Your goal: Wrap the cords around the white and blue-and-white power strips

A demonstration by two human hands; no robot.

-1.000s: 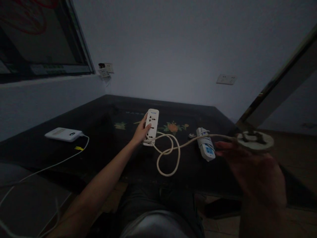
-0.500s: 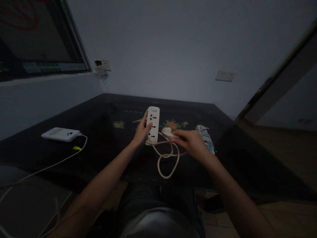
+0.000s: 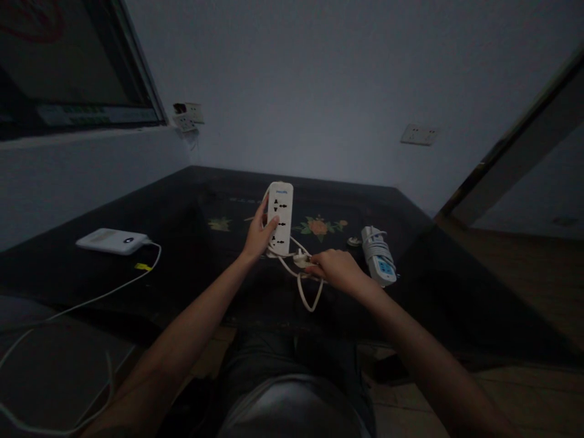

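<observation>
My left hand [image 3: 260, 233] is closed around the left edge of a white power strip [image 3: 283, 213], its thumb lying over the sockets. The strip is tilted up above the dark table. My right hand [image 3: 335, 267] pinches a white plug [image 3: 301, 259] just below and right of the strip's near end. The strip's white cord [image 3: 312, 307] loops under the plug and hangs toward me; part of it is hidden behind my right fingers.
A second power strip [image 3: 384, 272], wrapped in its grey cord, lies to the right on the black table [image 3: 191, 304]. A white power bank [image 3: 112, 241] with a cable and yellow tag [image 3: 143, 266] lies left. Wall sockets [image 3: 418, 134] sit behind.
My right hand has come in from the far right with the plug, to beside the strip's near end. The cord loop has drawn in smaller. My left hand keeps its hold, slightly raised.
</observation>
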